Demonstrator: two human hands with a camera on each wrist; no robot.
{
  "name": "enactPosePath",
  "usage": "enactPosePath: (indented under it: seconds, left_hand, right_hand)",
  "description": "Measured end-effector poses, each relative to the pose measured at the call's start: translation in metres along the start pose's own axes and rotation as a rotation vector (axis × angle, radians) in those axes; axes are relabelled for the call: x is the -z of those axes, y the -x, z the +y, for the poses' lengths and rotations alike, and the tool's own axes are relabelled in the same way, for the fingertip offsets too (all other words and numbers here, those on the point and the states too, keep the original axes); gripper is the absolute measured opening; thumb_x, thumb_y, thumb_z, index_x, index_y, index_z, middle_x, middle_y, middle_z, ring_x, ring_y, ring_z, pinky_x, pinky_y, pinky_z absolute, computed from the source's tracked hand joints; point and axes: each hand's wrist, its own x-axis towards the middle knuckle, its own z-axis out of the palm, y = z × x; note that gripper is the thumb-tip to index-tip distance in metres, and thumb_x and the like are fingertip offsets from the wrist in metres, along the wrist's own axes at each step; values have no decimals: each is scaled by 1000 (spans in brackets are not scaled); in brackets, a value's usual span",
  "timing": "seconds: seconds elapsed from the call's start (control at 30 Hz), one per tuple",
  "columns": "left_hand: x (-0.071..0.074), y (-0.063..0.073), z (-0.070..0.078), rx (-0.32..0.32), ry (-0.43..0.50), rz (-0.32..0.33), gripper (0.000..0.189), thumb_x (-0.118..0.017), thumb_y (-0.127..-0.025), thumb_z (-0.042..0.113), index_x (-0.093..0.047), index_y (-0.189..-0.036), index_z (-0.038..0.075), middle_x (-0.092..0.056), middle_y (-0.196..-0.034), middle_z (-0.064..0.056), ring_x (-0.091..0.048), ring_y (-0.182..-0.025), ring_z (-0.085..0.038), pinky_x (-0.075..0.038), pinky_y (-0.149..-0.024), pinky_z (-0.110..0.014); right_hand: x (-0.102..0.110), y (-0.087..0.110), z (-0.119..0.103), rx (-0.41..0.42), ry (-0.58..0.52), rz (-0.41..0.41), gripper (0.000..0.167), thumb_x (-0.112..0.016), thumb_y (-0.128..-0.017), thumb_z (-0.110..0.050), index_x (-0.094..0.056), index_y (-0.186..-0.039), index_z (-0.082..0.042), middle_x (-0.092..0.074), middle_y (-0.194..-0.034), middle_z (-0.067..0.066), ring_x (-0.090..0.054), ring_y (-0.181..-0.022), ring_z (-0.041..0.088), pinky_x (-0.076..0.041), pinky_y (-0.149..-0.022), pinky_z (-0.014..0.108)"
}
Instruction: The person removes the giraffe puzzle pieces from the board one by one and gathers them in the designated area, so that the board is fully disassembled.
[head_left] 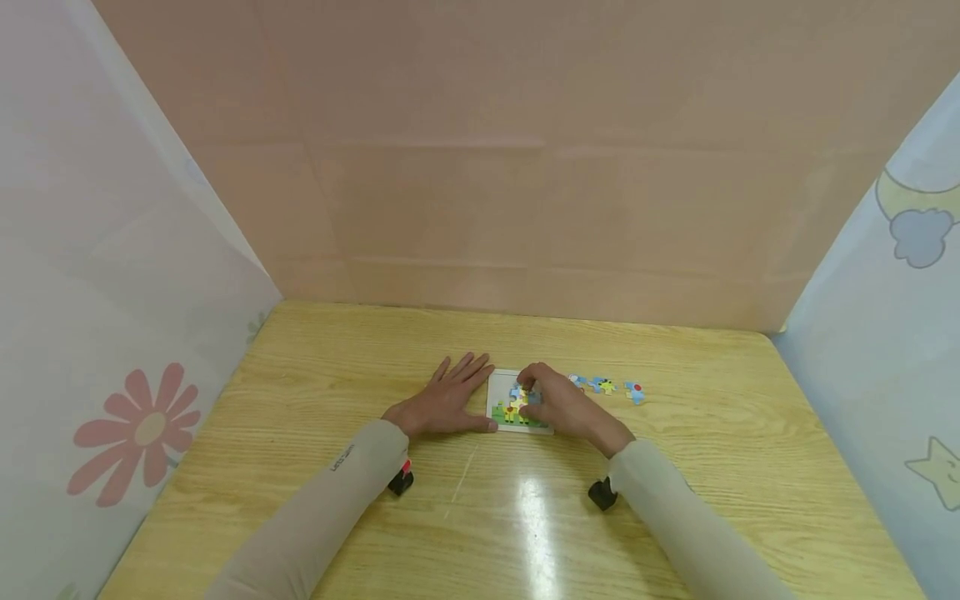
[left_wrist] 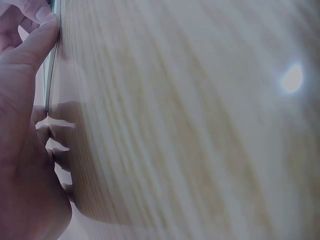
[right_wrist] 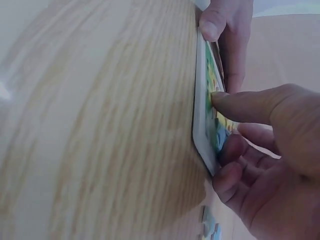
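A small jigsaw puzzle in a white-edged tray (head_left: pixel 501 380) lies on the table between the hands. Its lower part is filled with green and yellow pieces (head_left: pixel 510 414); grey backing shows at upper left. My left hand (head_left: pixel 444 403) rests on the table at the tray's left side, fingers spread, its thumb at the lower left corner. Over the tray's right half, my right hand (head_left: pixel 568 403) has curled fingers, with thumb and fingertips around a puzzle piece (head_left: pixel 517 392). The right wrist view shows the thumb (right_wrist: pixel 240 106) against the picture surface. The right hand hides part of the puzzle.
Loose puzzle pieces lie right of the tray: a blue and yellow one (head_left: pixel 603 385), a blue one with a red spot (head_left: pixel 635 392), and another (head_left: pixel 577 380) partly behind the right hand. A wood-grain table (head_left: pixel 337 358) meets a brown back panel (head_left: pixel 450 208).
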Motion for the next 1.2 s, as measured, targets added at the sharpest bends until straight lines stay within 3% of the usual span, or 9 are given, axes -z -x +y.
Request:
enactPosePath:
  seconds: [0.13, 0.27, 0.53, 0.63, 0.83, 1.2]
  left_hand:
    - [2, 1, 2, -2, 11, 5, 102, -66, -98, 64, -18, -173, 14, -5, -183, -4, 2, -171, -31, 3, -137, -62]
    - [3, 2, 3, 1, 7, 1, 103, -66, -98, 65, -17, -173, 15, -4, -183, -3, 2, -171, -30, 4, -137, -61]
    - [1, 0, 1, 2, 9, -4, 103, -65, -98, 66, -15, -173, 16, -3, -183, -1, 4, -171, -28, 4, -137, -61]
    - [1, 0, 1, -2, 11, -3, 103, -65, -98, 66, -16, -173, 16, -3, -183, -1, 3, -171, -28, 4, -137, -61]
    - [1, 0, 1, -1, 10, -5, 103, -64, -98, 66, -16, -173, 16, -3, -183, -2, 3, -171, -28, 5, -137, -60]
    - [1, 0, -1, 4, 5, -10, 103, -64, -98, 68, -15, -174, 18, -2, -183, 0, 4, -171, -27, 6, -137, -60]
  right_hand:
    - [-1, 0, 2, 49, 41, 5, 54, -77, -98, -15, -58, -147, -3, -63, -126, 9, -58, -94, 16, -53, -87, 35]
    - [-2, 0, 4, 92, 60, 7, 47, -77, -99, -16, -64, -143, -4, -62, -126, 10, -57, -92, 15, -52, -85, 33]
    - [-3, 2, 7, 52, -54, 7, 43, -75, -100, -14, -61, -140, -11, -62, -130, 9, -58, -92, 15, -53, -83, 32]
    - [-2, 4, 6, 42, -65, 1, 37, -70, -103, -13, -62, -140, -11, -64, -128, 8, -59, -90, 14, -54, -81, 31]
    - [5, 10, 1, 77, -55, 29, 27, -58, -109, -11, -67, -134, -8, -68, -118, 8, -56, -71, 11, -52, -69, 27]
    - [20, 23, 6, 30, -70, 54, 23, -58, -110, -16, -70, -129, -11, -70, -112, 6, -52, -70, 13, -48, -64, 27]
